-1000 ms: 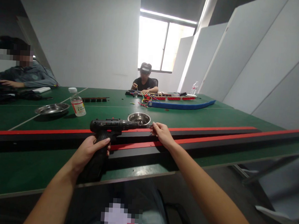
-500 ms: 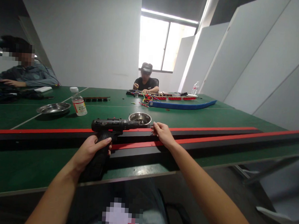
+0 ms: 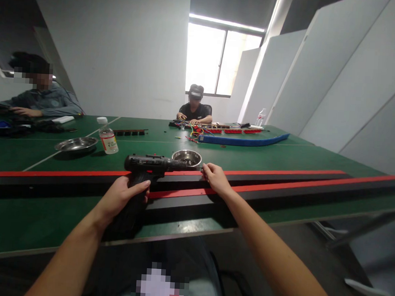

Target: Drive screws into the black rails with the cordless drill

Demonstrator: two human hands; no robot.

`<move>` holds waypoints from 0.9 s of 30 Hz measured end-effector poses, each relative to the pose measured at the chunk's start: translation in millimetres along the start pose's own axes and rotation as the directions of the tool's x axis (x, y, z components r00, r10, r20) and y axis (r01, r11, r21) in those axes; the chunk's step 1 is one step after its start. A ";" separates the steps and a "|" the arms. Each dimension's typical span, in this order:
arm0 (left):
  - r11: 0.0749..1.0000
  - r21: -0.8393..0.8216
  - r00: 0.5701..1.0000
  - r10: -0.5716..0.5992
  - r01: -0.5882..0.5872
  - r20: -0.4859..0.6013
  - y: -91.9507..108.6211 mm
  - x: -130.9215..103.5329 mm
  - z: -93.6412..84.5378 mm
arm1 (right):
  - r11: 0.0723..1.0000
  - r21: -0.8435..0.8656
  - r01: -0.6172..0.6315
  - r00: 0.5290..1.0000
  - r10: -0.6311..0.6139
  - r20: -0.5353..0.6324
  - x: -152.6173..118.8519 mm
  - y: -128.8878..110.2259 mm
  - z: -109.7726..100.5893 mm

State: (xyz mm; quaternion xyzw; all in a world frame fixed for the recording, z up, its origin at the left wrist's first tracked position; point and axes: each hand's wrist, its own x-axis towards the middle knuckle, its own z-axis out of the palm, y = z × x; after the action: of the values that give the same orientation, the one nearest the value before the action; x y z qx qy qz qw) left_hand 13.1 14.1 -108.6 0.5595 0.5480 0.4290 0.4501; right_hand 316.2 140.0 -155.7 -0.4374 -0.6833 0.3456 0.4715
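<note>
My left hand (image 3: 124, 197) is wrapped round the grip of a black cordless drill (image 3: 148, 163), which points to the right above the table. At the tip of its long thin bit, my right hand (image 3: 214, 178) is closed in a pinch. Whatever lies between those fingertips is too small to make out. Just behind the bit stands a steel bowl (image 3: 187, 155) with small dark pieces in it. Below the drill and right hand lie long black bars with red tops, a rear bar (image 3: 292, 174) and a front bar (image 3: 282, 189).
A shallow steel dish (image 3: 76, 145) and a plastic bottle (image 3: 108, 136) stand at the left on the green table (image 3: 46, 214). Farther back lie a blue strip (image 3: 245, 139) and red parts with wires (image 3: 213, 130). Two people sit at the table, one across, one at far left.
The whole view has shifted slightly, so everything sits a little further right. Both hands keep their hold, the drill and bit staying in nearly the same pose.
</note>
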 end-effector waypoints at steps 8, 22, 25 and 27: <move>0.857 0.515 0.999 0.046 -0.028 -0.022 78.2 11.7 -32.8 | 0.995 -0.096 -0.006 0.998 -0.001 -0.069 -1.3 2.2 0.5; 0.177 0.954 0.956 0.213 -0.241 0.201 167.4 80.5 -1.4 | 0.989 -0.141 0.038 0.998 -0.043 -0.034 -4.4 -4.4 1.8; -0.024 0.978 0.922 0.331 -0.205 0.201 173.5 87.6 28.5 | 0.991 -0.126 0.037 0.999 -0.041 -0.026 -4.8 -4.0 1.5; -0.094 0.985 0.905 0.388 -0.148 0.173 173.6 90.9 43.9 | 0.992 -0.118 0.040 0.999 -0.043 -0.024 -5.1 -4.1 1.6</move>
State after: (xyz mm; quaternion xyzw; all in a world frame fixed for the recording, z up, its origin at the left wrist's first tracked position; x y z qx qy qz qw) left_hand 98.1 104.4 49.2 0.7678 0.5970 0.0340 -0.2300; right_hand 314.5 133.6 -154.3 -0.4547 -0.7051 0.2890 0.4610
